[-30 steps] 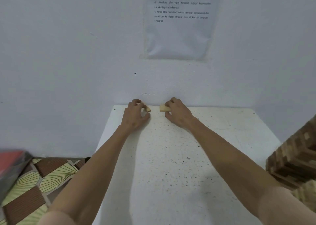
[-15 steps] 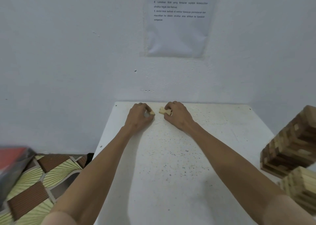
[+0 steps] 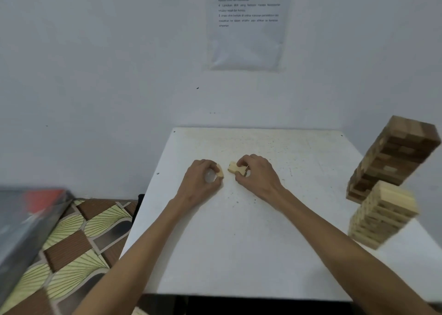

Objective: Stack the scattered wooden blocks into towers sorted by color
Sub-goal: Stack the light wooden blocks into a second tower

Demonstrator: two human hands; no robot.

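Observation:
My left hand grips a light wooden block, of which only one end shows past the fingers. My right hand pinches another light wooden block that sticks out to the left. Both hands rest on the white table near its middle, a small gap between the two blocks. At the right edge stands a tall tower of dark and mixed brown blocks. In front of it stands a shorter tower of light blocks.
A white wall runs along the table's far edge, with a printed sheet taped to it. A patterned mat lies on the floor to the left, beside a grey and red object.
Both hands, each holding its block, have drawn back from the far edge toward the table's middle. The view has tilted down and right, bringing the two towers into sight.

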